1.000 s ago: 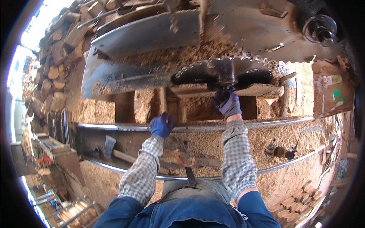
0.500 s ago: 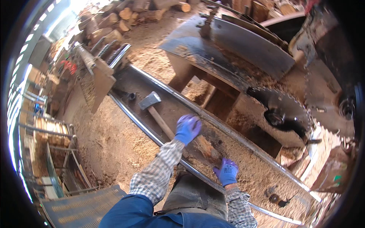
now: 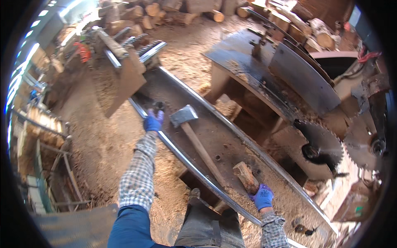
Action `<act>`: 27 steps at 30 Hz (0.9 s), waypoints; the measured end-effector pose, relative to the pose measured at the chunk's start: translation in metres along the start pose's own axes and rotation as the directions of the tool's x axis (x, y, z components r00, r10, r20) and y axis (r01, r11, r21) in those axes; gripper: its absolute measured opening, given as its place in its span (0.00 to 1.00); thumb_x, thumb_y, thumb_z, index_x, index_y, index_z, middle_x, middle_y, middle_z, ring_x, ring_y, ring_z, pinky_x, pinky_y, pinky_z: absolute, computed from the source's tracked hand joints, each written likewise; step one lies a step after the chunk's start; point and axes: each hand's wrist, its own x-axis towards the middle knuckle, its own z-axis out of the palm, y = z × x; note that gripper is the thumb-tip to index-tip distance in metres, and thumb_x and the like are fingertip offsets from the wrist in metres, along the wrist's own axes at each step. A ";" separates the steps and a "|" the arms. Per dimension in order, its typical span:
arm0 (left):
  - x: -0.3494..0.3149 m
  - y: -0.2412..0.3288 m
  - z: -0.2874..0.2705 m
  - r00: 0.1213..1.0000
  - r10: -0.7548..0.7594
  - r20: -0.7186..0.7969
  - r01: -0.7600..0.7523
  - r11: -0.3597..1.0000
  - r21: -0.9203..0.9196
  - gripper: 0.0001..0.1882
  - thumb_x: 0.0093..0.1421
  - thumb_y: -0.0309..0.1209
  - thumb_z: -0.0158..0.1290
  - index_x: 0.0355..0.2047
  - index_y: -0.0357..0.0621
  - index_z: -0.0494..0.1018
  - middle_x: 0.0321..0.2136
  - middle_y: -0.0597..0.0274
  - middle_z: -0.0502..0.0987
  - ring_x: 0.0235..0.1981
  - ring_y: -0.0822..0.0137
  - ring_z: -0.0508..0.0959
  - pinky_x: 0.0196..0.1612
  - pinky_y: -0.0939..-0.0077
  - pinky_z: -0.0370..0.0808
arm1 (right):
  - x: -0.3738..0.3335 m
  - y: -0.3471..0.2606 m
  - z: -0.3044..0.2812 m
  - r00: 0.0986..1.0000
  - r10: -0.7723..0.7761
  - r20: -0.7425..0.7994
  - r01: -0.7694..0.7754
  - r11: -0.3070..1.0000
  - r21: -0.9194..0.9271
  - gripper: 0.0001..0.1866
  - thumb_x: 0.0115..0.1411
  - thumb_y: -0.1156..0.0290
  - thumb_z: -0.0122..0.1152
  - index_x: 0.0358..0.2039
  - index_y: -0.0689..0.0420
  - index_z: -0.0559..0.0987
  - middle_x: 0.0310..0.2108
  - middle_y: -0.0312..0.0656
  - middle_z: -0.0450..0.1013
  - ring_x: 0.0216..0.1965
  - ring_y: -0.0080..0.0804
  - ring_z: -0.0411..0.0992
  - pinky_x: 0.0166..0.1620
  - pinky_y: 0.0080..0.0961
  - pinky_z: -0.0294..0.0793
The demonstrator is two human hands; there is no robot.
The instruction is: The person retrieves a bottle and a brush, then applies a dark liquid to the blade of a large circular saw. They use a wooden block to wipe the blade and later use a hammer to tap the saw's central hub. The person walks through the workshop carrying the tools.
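My left hand [image 3: 153, 121], in a blue-purple glove, is at the near metal rail [image 3: 169, 144] of a long trough. Its fingers are apart with nothing seen in them, just short of a small black knob [image 3: 159, 106]. My right hand [image 3: 263, 197], gloved alike, is closed on the near end of a short split piece of firewood [image 3: 245, 177] lying in the trough bed [image 3: 206, 128]. Between my hands lies an axe [image 3: 202, 151], its steel head toward the far left and its wooden handle slanting down to the near rail.
Toothed circular saw blades [image 3: 320, 149] stand at the right, beside a metal saw table [image 3: 235, 51]. Cut logs [image 3: 178, 18] are piled at the back. Sawdust [image 3: 99, 144] covers the floor. A small dark fitting [image 3: 304, 229] lies at the trough's right end.
My left hand has left the axe handle and wood area and reached far left to the near rail. My right hand stays at the wood's near end. The whole view has shifted.
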 end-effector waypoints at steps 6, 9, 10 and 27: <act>0.117 -0.044 0.047 0.983 -0.184 -0.021 0.185 0.964 0.192 0.44 0.48 0.66 0.62 0.33 0.25 0.78 0.26 0.42 0.81 0.26 0.51 0.82 0.32 0.56 0.78 | 0.001 0.001 -0.002 1.000 0.003 -0.002 -0.003 0.998 -0.060 0.37 0.48 0.44 0.70 0.50 0.58 0.73 0.44 0.50 0.75 0.50 0.48 0.73 0.52 0.43 0.72; 0.139 -0.042 0.070 0.959 -0.276 -0.060 0.282 0.943 0.178 0.45 0.43 0.64 0.67 0.36 0.25 0.78 0.36 0.34 0.81 0.40 0.43 0.82 0.43 0.55 0.79 | 0.001 -0.003 0.000 0.994 0.105 0.000 -0.105 0.991 -0.083 0.35 0.47 0.48 0.73 0.50 0.54 0.74 0.47 0.50 0.74 0.49 0.49 0.74 0.49 0.46 0.75; 0.159 -0.070 0.077 0.944 -0.313 -0.100 0.325 0.935 0.142 0.45 0.42 0.63 0.67 0.37 0.25 0.78 0.36 0.36 0.81 0.40 0.43 0.82 0.44 0.55 0.79 | 0.007 -0.005 0.003 0.994 0.106 0.012 -0.105 0.992 -0.075 0.35 0.47 0.49 0.73 0.51 0.54 0.74 0.47 0.49 0.74 0.50 0.49 0.74 0.49 0.47 0.75; 0.147 -0.085 0.084 0.870 -0.274 0.410 0.429 0.830 -0.356 0.16 0.59 0.36 0.61 0.42 0.38 0.76 0.34 0.60 0.80 0.30 0.67 0.79 0.33 0.71 0.76 | -0.007 -0.003 0.002 0.983 0.179 -0.032 -0.178 0.984 0.026 0.30 0.51 0.52 0.71 0.51 0.51 0.75 0.48 0.45 0.74 0.51 0.47 0.74 0.47 0.47 0.77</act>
